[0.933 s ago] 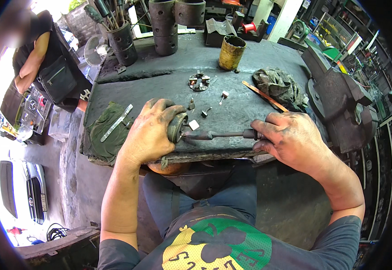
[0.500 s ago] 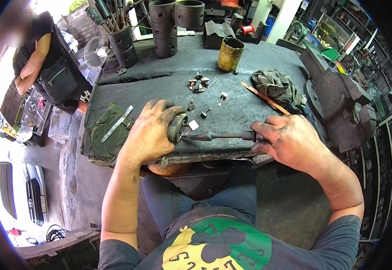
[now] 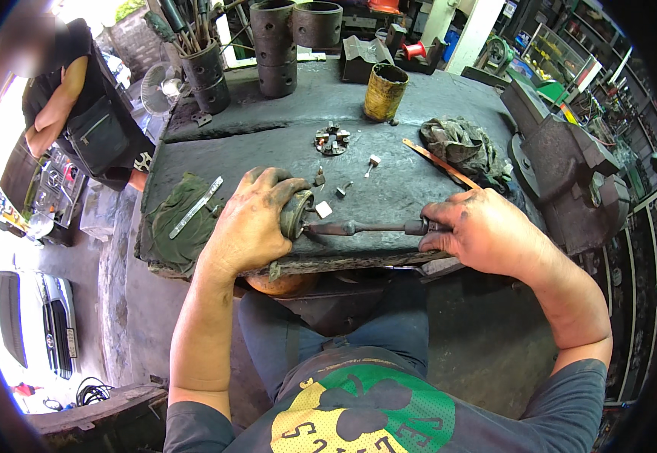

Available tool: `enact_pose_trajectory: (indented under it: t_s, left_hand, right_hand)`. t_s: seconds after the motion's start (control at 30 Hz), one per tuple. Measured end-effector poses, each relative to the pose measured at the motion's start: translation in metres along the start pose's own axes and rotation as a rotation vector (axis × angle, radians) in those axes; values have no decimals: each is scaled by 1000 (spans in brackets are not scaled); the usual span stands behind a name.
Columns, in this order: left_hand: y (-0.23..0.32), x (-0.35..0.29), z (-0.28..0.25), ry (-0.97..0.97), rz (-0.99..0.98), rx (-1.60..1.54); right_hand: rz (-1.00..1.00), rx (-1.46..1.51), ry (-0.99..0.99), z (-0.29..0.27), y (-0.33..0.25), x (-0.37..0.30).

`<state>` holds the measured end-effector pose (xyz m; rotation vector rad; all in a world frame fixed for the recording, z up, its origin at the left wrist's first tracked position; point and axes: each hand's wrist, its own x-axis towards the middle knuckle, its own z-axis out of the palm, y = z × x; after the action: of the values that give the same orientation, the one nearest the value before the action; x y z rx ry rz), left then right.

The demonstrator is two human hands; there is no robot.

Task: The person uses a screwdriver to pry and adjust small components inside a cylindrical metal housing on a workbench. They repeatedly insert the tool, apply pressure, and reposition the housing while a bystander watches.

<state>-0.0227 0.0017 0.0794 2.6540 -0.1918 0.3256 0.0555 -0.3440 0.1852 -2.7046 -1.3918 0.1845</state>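
My left hand (image 3: 257, 219) is wrapped round a dull metal cylindrical housing (image 3: 296, 215), its open end facing right, at the bench's near edge. My right hand (image 3: 468, 230) grips the handle end of a dark long-shafted tool (image 3: 377, 227). The tool lies level, and its thick bit reaches the housing's open end; whether the tip touches inside is hidden. Just beyond sit a small whitish block (image 3: 323, 210) and small dark parts (image 3: 343, 189). Farther back are a small part with a pale head (image 3: 374, 161) and a round brush holder (image 3: 332, 140).
A green cloth (image 3: 185, 226) with a metal strip (image 3: 197, 208) lies left on the workbench (image 3: 253, 151). At right are an orange-edged blade (image 3: 442, 164), a crumpled rag (image 3: 464, 147) and a heavy vise (image 3: 570, 166). A yellow can (image 3: 386, 92) stands behind. Someone with crossed arms (image 3: 60, 102) stands left.
My right hand has turned about the tool's handle, with the knuckles rolled over, and the thick bit shows a different side. The left hand and housing have stayed in place.
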Motion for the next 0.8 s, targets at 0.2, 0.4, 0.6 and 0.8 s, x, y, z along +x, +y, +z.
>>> enact_pose_trajectory:
  t_s: [0.2,0.4,0.6,0.8]
  left_hand:
    - [0,1,-1,-7,13,3]
    - [0,1,0,0,17,9]
    - [0,1,0,-11,-1,21]
    - [0,1,0,-2,7,22]
  right_hand:
    - [-4,0,20,-2,1,5]
    - [14,-56,-24,-7,1,8]
    - [-69,-36,72,-5,3,10]
    - [-72,-64,86,-6,3,9]
